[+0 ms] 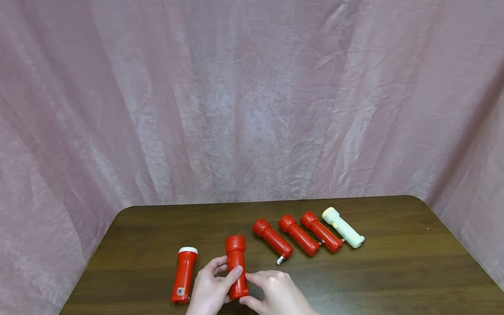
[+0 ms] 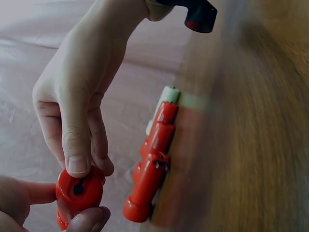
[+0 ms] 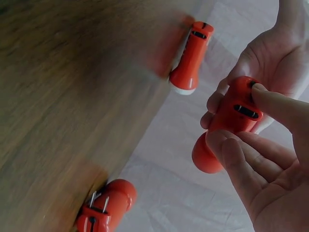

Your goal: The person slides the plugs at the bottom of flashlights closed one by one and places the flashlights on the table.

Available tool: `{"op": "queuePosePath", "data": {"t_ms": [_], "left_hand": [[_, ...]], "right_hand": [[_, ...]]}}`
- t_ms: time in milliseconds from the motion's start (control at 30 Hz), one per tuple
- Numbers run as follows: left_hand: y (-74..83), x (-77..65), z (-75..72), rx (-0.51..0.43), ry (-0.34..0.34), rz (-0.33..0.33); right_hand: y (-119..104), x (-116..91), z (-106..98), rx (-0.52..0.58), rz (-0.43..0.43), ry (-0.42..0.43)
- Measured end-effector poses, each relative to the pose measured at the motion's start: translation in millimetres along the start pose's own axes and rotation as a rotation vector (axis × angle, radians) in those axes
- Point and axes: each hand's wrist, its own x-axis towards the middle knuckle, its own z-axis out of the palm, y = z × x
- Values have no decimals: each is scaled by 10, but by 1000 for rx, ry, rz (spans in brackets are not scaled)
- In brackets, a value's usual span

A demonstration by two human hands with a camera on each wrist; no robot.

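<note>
My left hand (image 1: 209, 287) grips a red flashlight (image 1: 235, 255) with its head pointing away from me and the thumb across the top of its body. At the tail end, my right hand (image 1: 281, 295) has its thumb at the dark slot, while its fingertips (image 3: 223, 141) touch the side of the body. A second dark recess, with metal visible in it, shows on that side in the right wrist view. In the left wrist view, the flashlight's round tail end (image 2: 94, 191) sits between both hands. Left of my hands lies a red flashlight with a white head rim (image 1: 184, 276).
To the right on the brown table (image 1: 396, 265) lie a red flashlight with its plug prongs out (image 1: 273, 238), two more red flashlights (image 1: 299, 235), (image 1: 322, 232) and a pale one (image 1: 344, 228). A pink curtain (image 1: 247, 103) hangs behind the table.
</note>
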Motion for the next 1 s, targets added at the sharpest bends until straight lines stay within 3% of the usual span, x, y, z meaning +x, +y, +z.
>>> {"op": "queuePosePath", "data": {"t_ms": [233,567,1000], "left_hand": [[-82,43,-94,76,11,-4],[-225,123,-194,237,26,80],[-279,188,-242,344,42,85]], "right_hand": [[-34,71,91,4,3,-84],[-49,142,274,0,59,-187],[-95,204,393,-38,86,-227]]}}
